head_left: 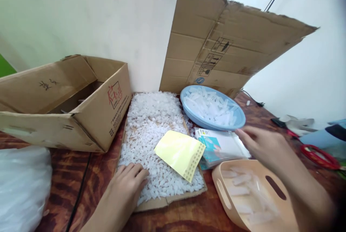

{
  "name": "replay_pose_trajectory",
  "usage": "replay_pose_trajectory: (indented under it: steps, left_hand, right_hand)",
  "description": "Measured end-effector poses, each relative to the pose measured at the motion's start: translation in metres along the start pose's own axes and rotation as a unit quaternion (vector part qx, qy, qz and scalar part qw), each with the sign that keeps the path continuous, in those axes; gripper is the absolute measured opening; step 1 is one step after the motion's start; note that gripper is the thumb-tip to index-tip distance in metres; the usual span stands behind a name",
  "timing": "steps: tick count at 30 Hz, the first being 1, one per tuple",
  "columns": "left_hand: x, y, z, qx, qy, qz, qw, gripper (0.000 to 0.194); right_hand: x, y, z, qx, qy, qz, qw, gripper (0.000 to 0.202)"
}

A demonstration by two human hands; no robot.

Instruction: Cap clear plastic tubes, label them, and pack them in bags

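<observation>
My left hand (128, 183) rests at the near left edge of a spread of small white translucent plastic pieces (159, 116). Its fingers are loosely bent and slightly apart, with nothing visible in them. The pieces lie on a flat cardboard sheet (154, 205). A pale yellow sheet (180, 152) with a dotted strip along one end lies on top of them. My right hand (259, 141), smeared by motion, is by the right end of clear plastic packets (218, 143) with a teal and white printed card. Its fingertips are close to the blue basin's rim; whether they hold anything is unclear.
A blue basin (186, 111) of long translucent pieces stands behind the packets. A peach basket (224, 196) with similar pieces is at the near right. An open cardboard box (97, 113) and white plastic bag (23, 188) are left. A large cardboard panel (216, 37) leans behind.
</observation>
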State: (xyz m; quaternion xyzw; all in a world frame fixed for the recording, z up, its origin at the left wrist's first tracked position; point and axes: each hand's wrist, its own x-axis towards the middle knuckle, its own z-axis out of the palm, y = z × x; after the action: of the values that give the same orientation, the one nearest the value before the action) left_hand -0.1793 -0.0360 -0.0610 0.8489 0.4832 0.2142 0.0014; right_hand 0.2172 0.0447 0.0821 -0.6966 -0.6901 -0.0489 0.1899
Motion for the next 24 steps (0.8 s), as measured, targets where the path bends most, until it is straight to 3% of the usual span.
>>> replay_pose_trajectory:
  steps: [2, 5, 9, 14, 16, 19, 21, 24]
  left_hand:
    - [0.001, 0.002, 0.0, -0.008, 0.002, -0.001, 1.0, 0.02]
    - [0.0, 0.002, 0.002, -0.013, 0.014, 0.009, 1.0, 0.022]
    - [-0.002, -0.002, 0.005, -0.02, 0.036, 0.014, 0.999, 0.022]
    - [0.001, 0.001, -0.004, -0.116, 0.078, -0.011, 0.99, 0.022]
    - [0.004, 0.005, -0.011, -0.183, 0.079, -0.022, 0.98, 0.017]
    - [0.009, 0.01, -0.022, -0.269, 0.066, -0.043, 0.96, 0.012]
    - [0.012, 0.012, -0.026, -0.306, 0.058, -0.061, 0.948, 0.011]
    - [0.014, 0.013, -0.027, -0.349, 0.048, -0.084, 0.932, 0.015]
  right_hand:
    - [0.046, -0.011, 0.006, -0.025, -0.079, -0.016, 0.996, 0.031]
    - [0.09, -0.015, 0.021, -0.018, -0.099, -0.028, 0.995, 0.016]
    - [0.103, -0.004, 0.035, -0.004, -0.096, -0.061, 0.993, 0.033]
    - [0.103, 0.01, 0.029, -0.04, -0.077, -0.084, 0.993, 0.01]
    - [0.091, 0.009, 0.019, -0.036, -0.037, -0.091, 0.994, 0.013]
    - [0.043, -0.011, -0.001, 0.078, 0.046, -0.112, 0.99, 0.044]
    - [-0.001, -0.036, -0.01, 0.191, 0.011, -0.132, 0.973, 0.055]
    - [-0.064, -0.08, -0.005, 0.303, -0.06, -0.156, 0.938, 0.048]
